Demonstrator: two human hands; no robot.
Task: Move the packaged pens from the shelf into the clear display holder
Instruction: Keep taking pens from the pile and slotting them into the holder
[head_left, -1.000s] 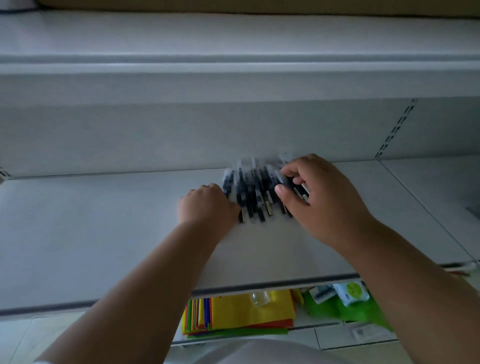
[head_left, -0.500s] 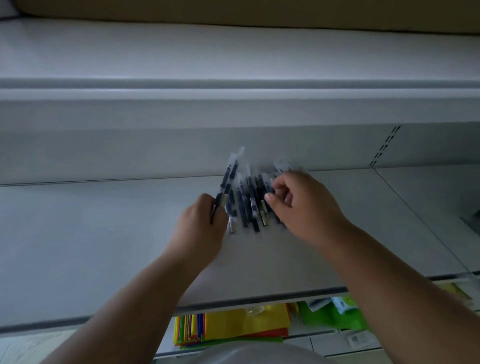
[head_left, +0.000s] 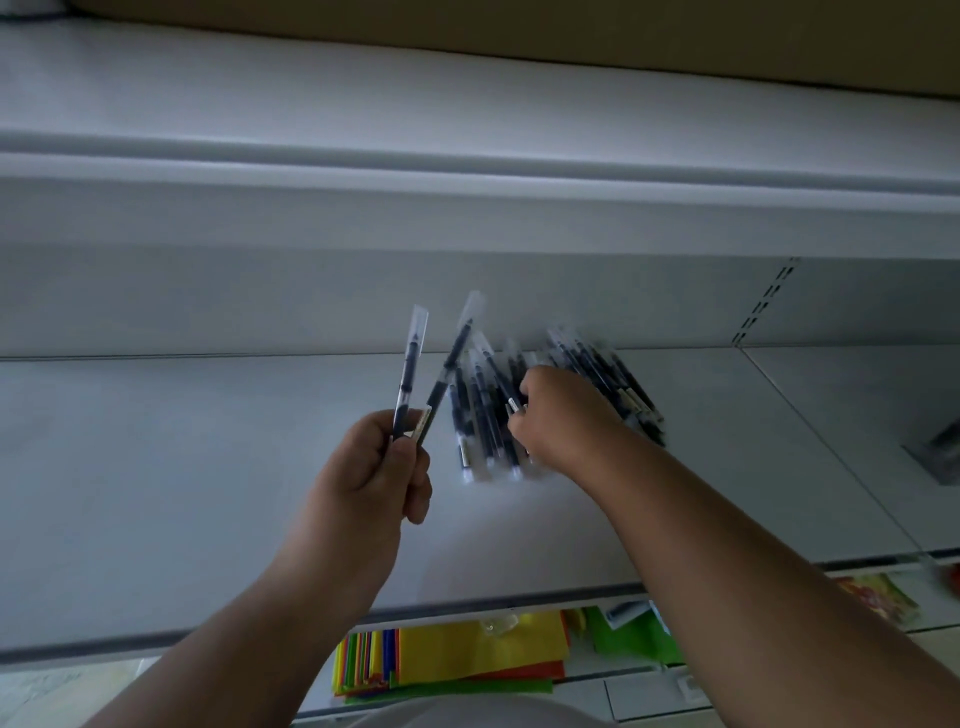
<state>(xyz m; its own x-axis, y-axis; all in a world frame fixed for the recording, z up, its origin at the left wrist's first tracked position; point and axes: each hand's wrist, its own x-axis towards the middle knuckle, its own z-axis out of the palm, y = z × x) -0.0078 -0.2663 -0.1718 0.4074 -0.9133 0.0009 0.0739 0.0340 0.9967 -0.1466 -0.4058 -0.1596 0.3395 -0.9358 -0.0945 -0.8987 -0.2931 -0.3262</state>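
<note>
Since the earlier frame the left hand (head_left: 376, 467) has lifted clear of the pile, gripping two packaged pens (head_left: 413, 364) upright. The right hand (head_left: 558, 415) pinches among the remaining pens (head_left: 483, 415), fanned on the white shelf (head_left: 182, 467).

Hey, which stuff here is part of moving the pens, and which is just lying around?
Part of the job:
- packaged pens piled on the shelf
- two pens held in the left hand
- right hand reaching into the pile

Just lying about:
- coloured paper stack below
- green packs below
</note>
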